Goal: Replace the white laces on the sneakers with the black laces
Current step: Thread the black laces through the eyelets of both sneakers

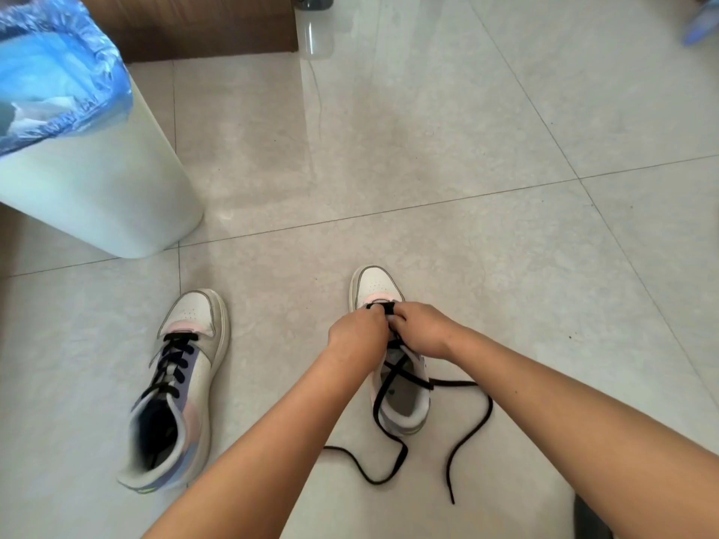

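Note:
Two white high-top sneakers stand on the tiled floor. The left sneaker (183,383) carries a black lace through its eyelets. The right sneaker (389,344) has a black lace (463,433) through its lower eyelets, with both long loose ends trailing over the floor behind its heel. My left hand (356,332) and my right hand (422,328) meet over the front eyelets of the right sneaker, fingers curled and pinching the black lace there. No white lace is in view.
A white waste bin (105,180) with a blue plastic liner stands at the left. A wooden cabinet base (202,25) runs along the back left. Something blue (700,25) shows at the top right corner, and a dark object (591,519) at the bottom right.

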Demonstrator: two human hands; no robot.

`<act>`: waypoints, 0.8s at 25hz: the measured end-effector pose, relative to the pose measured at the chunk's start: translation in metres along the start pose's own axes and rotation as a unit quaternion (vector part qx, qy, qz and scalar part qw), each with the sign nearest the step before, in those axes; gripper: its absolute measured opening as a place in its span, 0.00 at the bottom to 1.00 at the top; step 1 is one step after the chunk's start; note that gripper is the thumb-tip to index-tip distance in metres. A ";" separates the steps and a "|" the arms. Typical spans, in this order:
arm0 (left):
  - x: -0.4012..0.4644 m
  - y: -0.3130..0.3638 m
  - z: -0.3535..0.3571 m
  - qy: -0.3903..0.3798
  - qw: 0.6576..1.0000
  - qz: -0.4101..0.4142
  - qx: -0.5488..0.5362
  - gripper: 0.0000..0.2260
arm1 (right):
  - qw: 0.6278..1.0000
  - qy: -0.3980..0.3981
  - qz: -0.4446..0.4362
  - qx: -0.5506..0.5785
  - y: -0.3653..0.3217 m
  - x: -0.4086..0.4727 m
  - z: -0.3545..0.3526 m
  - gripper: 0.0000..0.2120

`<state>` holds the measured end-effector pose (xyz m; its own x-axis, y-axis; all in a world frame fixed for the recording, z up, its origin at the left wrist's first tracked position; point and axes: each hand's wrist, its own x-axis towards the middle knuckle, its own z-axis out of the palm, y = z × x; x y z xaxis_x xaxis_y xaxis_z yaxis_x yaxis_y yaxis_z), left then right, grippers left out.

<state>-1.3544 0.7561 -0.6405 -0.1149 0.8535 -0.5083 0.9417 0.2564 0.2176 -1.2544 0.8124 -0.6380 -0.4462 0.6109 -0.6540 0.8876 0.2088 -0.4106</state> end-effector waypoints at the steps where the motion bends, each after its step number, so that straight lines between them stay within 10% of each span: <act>1: 0.001 0.001 -0.003 -0.011 1.000 0.023 0.013 0.11 | 1.000 0.001 -0.008 0.020 0.001 0.000 -0.002 0.11; 8: -0.020 -0.029 0.023 0.106 0.917 0.048 -0.381 0.09 | 0.870 0.009 0.034 0.492 0.031 -0.017 0.008 0.14; 20: 0.007 -0.020 0.004 0.039 0.934 -0.019 -0.355 0.10 | 0.948 0.037 0.073 0.307 0.008 -0.016 -0.002 0.10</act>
<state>-1.3725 0.7552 -0.6520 -0.1918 0.8611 -0.4708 0.4924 0.4994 0.7128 -1.2401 0.8054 -0.6292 -0.2936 0.6560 -0.6953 0.6947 -0.3532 -0.6266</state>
